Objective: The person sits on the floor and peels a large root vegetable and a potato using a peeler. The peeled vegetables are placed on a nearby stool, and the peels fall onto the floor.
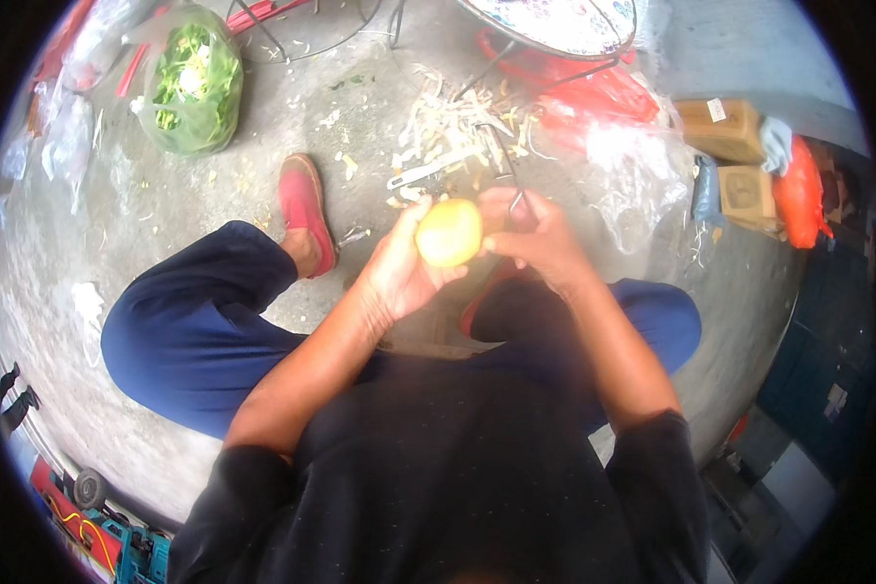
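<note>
My left hand point(416, 266) cups a smooth, rounded yellow piece of produce point(449, 233) that looks like a peeled potato. Close on its right side, the thumb of my right hand point(536, 237) is at or near the surface. A slim dark metal tool point(509, 164) sticks up from the fingers of my right hand; its exact kind cannot be made out. Beyond both hands, a heap of pale peelings point(456, 117) lies on the concrete floor. A white slotted handle or peeler point(431, 169) rests at the heap's near edge.
A green plastic bag of leafy vegetables point(193, 87) stands at the upper left. A round patterned tray point(562, 22) sits on a metal stand. Red plastic bags point(591, 91), a clear bag point(631, 182) and cardboard boxes point(719, 131) lie to the right.
</note>
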### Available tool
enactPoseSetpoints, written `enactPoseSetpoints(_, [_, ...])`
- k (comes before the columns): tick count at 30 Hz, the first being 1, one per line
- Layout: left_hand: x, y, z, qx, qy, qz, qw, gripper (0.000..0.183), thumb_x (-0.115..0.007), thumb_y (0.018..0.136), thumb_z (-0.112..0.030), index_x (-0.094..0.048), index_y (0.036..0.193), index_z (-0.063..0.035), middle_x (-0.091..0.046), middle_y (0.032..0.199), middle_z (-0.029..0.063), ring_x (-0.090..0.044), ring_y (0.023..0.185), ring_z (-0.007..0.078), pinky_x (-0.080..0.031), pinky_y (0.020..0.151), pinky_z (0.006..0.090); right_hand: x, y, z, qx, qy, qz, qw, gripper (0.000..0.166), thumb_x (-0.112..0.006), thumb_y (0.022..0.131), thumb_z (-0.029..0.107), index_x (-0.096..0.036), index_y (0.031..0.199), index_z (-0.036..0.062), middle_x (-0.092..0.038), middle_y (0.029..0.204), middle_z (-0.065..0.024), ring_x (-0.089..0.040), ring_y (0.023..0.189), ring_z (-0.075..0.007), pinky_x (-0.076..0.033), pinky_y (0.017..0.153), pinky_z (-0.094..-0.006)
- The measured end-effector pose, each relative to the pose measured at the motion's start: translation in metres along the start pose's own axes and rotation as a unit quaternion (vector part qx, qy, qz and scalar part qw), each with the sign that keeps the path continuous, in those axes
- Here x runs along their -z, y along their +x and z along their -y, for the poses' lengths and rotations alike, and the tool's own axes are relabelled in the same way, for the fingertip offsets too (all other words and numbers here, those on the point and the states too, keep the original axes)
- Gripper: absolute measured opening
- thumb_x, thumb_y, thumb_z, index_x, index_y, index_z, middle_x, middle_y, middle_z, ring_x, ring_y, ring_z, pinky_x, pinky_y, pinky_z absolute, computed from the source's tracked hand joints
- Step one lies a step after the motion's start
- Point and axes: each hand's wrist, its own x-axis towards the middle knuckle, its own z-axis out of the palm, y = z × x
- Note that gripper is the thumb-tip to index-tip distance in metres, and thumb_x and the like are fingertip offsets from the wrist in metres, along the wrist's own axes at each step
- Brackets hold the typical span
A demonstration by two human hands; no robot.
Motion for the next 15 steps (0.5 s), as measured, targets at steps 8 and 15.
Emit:
enactPoseSetpoints(8, [0.002,0.002,0.000,-0.066,-0.078,-0.085,0.991,0.041,-0.045,0.092,-0.040,-0.051,0.115,-0.0064,-0.060,0.101,0.0124,-0.061,0.090,0.0282,-0.052,0.074,0.0375,-0.004,-0.029,-0.006,-0.037,-0.227,-0.008,0.973,0.024,-0.059,0.086,0.023,-0.059,0.099,0.0026,-0.064,0.074,-0.0079,-0.058,0.063,-0.0140,-0.043,0.053,-0.0291])
enactPoseSetpoints(15, [0.004,0.004,-0.003,-0.021,-0.104,-0.110,0.988,0.037,-0.044,0.092,-0.041,-0.054,0.105,-0.0073,-0.061,0.095,0.0135,-0.061,0.083,0.0309,-0.049,0.064,0.0363,-0.015,-0.028,-0.022,0.019,-0.513,0.013,0.858,0.032,-0.054,0.089,0.035,-0.057,0.088,0.0038,-0.061,0.082,-0.0222,-0.058,0.080,-0.0416,-0.044,0.066,-0.0467])
